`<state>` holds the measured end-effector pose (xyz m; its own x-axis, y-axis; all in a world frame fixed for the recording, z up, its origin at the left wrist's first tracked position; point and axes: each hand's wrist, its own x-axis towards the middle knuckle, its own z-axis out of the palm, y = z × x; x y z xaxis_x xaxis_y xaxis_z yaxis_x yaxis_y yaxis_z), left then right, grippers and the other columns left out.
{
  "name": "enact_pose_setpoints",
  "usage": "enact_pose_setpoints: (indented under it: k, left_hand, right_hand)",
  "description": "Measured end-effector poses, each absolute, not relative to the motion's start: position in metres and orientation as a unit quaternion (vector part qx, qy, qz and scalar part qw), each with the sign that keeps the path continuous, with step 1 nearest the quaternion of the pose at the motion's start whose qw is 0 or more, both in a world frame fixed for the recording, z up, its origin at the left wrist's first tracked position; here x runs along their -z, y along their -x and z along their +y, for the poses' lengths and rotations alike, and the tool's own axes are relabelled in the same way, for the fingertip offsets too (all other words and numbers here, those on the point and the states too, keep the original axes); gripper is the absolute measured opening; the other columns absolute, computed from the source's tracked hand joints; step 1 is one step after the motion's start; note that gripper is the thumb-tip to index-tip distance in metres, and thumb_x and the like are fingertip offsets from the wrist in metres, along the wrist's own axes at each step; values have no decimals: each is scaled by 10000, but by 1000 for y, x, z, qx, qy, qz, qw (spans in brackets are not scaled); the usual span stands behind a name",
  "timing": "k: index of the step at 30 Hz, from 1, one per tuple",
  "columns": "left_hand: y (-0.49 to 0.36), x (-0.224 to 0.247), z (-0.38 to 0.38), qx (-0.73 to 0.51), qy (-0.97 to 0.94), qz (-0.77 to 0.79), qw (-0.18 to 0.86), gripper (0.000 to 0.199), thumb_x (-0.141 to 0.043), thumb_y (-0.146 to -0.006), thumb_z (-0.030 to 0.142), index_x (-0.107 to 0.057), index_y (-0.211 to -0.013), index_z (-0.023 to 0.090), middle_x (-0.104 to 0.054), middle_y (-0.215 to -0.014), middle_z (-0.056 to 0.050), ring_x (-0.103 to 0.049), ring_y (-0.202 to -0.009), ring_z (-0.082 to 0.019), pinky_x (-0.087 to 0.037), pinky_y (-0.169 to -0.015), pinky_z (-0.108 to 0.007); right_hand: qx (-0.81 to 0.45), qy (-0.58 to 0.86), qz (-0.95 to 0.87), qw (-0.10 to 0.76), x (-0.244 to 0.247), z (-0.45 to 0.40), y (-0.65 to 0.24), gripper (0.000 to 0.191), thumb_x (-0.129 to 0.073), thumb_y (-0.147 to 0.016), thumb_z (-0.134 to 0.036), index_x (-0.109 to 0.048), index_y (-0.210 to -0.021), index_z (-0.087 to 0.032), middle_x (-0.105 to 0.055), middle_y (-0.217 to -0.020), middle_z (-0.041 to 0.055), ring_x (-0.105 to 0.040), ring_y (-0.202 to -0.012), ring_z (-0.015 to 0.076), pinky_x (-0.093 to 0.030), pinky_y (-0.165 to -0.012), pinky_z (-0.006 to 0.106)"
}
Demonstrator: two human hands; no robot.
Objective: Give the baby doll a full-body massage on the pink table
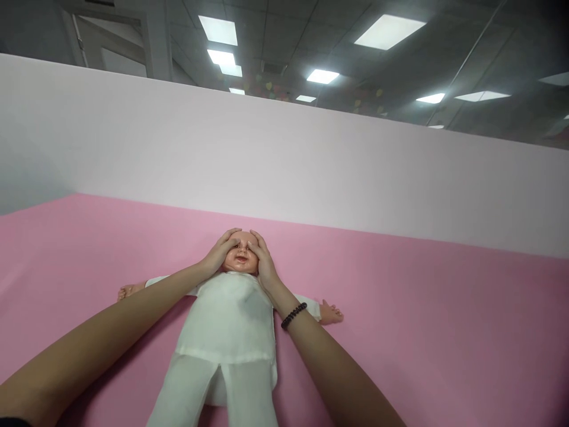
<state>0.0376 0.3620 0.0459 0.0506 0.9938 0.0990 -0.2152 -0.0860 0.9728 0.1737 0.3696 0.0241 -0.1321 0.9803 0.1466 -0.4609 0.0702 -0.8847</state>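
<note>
A baby doll (231,314) in a white top and white trousers lies on its back on the pink surface, its arms spread out to both sides. My left hand (221,249) is cupped around the left side of the doll's head, with the thumb across the brow near one eye. On the other side, my right hand (265,258) wraps the head in the same way, its thumb by the other eye. The fingertips of both hands reach toward the top of the head. The doll's feet are out of frame.
The pink surface (400,308) spreads out around the doll. Behind it rises a white partition (284,160). A black coiled band (294,315) circles my right wrist. Beyond the partition are a door frame (144,44) and lit ceiling panels (389,31).
</note>
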Motion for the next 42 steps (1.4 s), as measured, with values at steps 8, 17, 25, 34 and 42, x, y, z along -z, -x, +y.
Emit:
enact_pose_setpoints:
  k: [8,17,25,34,42]
  left_hand:
    - [-35,-39,366,-568,-475,380,554,606,-737,-710,390,-556,-1259,208,-651,-1196,-82,-649,-1084,-261,-527,-926,-359]
    - [-36,-42,362,-562,-478,383,556,594,-759,-731,384,-564,-1267,219,-672,-1162,-70,-672,-1047,-253,-539,-896,-343]
    - [-35,-48,354,-560,-473,383,563,648,-755,-706,384,-547,-1295,214,-662,-1197,-86,-666,-1063,-266,-534,-918,-363]
    - [-39,-53,353,-571,-464,393,552,583,-716,-696,349,-583,-1244,203,-677,-1150,-75,-663,-1054,-258,-536,-901,-342]
    - [-32,-44,355,-553,-495,380,553,637,-787,-752,410,-549,-1316,236,-658,-1249,-80,-666,-1093,-255,-545,-924,-340]
  right_hand:
    - [-630,273,-412,599,-23,369,-173,590,-714,-724,-416,-627,-1291,-277,-627,-1361,25,-590,-1261,255,-500,-1071,388]
    - [-614,306,-436,582,-24,371,-173,625,-744,-702,-415,-610,-1301,-294,-624,-1340,19,-617,-1191,243,-513,-1037,374]
    - [-623,300,-431,579,-25,368,-174,659,-756,-695,-395,-604,-1328,-289,-638,-1312,27,-623,-1181,243,-524,-1018,372]
    - [-624,304,-411,591,-28,369,-174,589,-724,-686,-388,-639,-1260,-282,-648,-1290,14,-605,-1206,239,-512,-1031,362]
    - [-627,310,-414,583,-34,361,-175,665,-775,-662,-381,-611,-1298,-280,-634,-1315,27,-616,-1189,242,-537,-984,349]
